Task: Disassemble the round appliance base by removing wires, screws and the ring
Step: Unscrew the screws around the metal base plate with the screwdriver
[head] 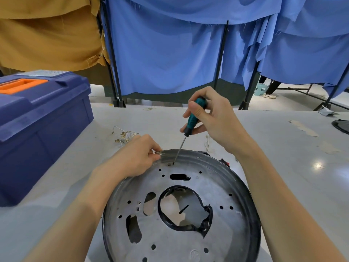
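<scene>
Grey worktable (283, 157), blue drapes (170, 53) behind. Right hand (213, 118) clamped round screwdriver (190, 120), tip on screw (173, 163) to loosen it. Left hand (136, 157) pinching wire (157, 152), probably steadying round base (217, 186).

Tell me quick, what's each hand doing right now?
Left hand: pinches a thin wire at the rim of the round base.
Right hand: grips the screwdriver.

One wide-angle cam on my head, facing forward and down, close over the table (283, 148); blue curtains (170, 53) fill the top.
</scene>
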Demonstrator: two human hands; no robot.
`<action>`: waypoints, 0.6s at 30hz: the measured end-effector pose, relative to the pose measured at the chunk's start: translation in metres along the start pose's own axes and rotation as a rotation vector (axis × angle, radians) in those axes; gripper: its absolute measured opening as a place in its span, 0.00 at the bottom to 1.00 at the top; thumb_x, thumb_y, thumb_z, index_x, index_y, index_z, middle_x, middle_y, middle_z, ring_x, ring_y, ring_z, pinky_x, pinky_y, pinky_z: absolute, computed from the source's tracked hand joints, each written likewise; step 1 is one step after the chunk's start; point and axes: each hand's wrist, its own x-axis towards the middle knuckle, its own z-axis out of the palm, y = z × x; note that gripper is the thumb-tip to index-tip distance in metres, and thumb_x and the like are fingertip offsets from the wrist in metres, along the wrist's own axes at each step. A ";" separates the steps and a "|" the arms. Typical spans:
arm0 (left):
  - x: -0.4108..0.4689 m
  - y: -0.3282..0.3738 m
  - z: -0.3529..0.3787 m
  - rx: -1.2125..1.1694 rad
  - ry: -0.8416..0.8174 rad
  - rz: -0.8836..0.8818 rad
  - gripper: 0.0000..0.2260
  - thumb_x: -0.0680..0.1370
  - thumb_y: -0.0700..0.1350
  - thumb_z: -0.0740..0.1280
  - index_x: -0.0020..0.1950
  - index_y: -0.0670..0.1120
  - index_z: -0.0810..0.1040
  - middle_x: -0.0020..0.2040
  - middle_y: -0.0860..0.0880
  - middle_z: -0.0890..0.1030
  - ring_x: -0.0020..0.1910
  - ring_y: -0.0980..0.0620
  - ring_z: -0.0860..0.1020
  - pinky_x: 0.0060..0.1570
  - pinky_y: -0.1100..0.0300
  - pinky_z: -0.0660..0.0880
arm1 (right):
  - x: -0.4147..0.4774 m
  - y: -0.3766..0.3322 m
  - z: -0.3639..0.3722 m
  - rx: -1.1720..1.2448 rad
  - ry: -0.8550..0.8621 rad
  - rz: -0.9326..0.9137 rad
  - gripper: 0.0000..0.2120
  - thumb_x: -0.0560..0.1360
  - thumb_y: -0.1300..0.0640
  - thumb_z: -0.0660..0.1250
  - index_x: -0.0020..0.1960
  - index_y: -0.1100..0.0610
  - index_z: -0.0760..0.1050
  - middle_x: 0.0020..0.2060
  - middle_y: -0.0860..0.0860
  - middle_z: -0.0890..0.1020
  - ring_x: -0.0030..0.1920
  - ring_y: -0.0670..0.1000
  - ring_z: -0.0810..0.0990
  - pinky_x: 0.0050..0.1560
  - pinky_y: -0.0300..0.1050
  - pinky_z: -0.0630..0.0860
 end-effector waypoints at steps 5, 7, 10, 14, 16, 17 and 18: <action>-0.001 0.001 -0.001 -0.012 -0.005 -0.006 0.13 0.79 0.43 0.66 0.62 0.45 0.80 0.54 0.44 0.83 0.57 0.48 0.78 0.61 0.50 0.74 | 0.000 0.004 0.005 -0.054 -0.017 -0.010 0.06 0.78 0.61 0.67 0.51 0.63 0.72 0.44 0.66 0.76 0.34 0.60 0.84 0.35 0.49 0.83; -0.001 0.001 -0.001 -0.018 -0.006 -0.011 0.13 0.79 0.43 0.66 0.62 0.45 0.79 0.54 0.43 0.83 0.56 0.49 0.79 0.61 0.50 0.75 | 0.001 0.005 0.006 -0.058 -0.015 -0.009 0.08 0.77 0.62 0.68 0.52 0.64 0.72 0.43 0.65 0.75 0.33 0.59 0.84 0.36 0.52 0.84; -0.001 0.002 -0.001 -0.027 -0.011 -0.017 0.13 0.79 0.43 0.66 0.62 0.45 0.80 0.54 0.43 0.83 0.54 0.49 0.80 0.60 0.51 0.75 | 0.000 0.005 0.005 -0.083 -0.031 -0.011 0.10 0.75 0.63 0.71 0.53 0.63 0.72 0.42 0.60 0.74 0.34 0.58 0.85 0.38 0.52 0.84; -0.001 0.003 -0.002 -0.030 -0.015 -0.019 0.12 0.79 0.42 0.66 0.62 0.45 0.80 0.55 0.44 0.83 0.53 0.49 0.81 0.60 0.51 0.76 | -0.001 0.004 0.002 -0.099 -0.057 -0.019 0.13 0.72 0.65 0.73 0.52 0.64 0.72 0.40 0.60 0.81 0.36 0.56 0.86 0.40 0.50 0.84; -0.002 0.004 -0.002 -0.029 -0.014 -0.016 0.12 0.79 0.42 0.67 0.62 0.45 0.80 0.54 0.44 0.83 0.51 0.49 0.81 0.59 0.51 0.77 | -0.002 0.003 0.003 -0.106 -0.045 -0.041 0.12 0.72 0.65 0.73 0.52 0.64 0.73 0.41 0.60 0.80 0.36 0.54 0.86 0.40 0.49 0.84; -0.002 0.004 -0.002 -0.027 -0.013 -0.013 0.12 0.79 0.42 0.67 0.62 0.45 0.80 0.54 0.44 0.84 0.51 0.49 0.81 0.58 0.51 0.77 | -0.001 0.002 0.004 -0.107 -0.034 -0.050 0.12 0.72 0.65 0.73 0.51 0.64 0.73 0.41 0.60 0.80 0.36 0.54 0.86 0.39 0.48 0.84; -0.002 0.004 -0.003 -0.026 -0.013 -0.012 0.12 0.79 0.42 0.66 0.62 0.45 0.80 0.53 0.44 0.84 0.51 0.49 0.81 0.58 0.51 0.77 | -0.001 0.002 0.004 -0.105 -0.024 -0.055 0.12 0.72 0.65 0.73 0.51 0.64 0.73 0.41 0.60 0.79 0.36 0.54 0.86 0.39 0.47 0.84</action>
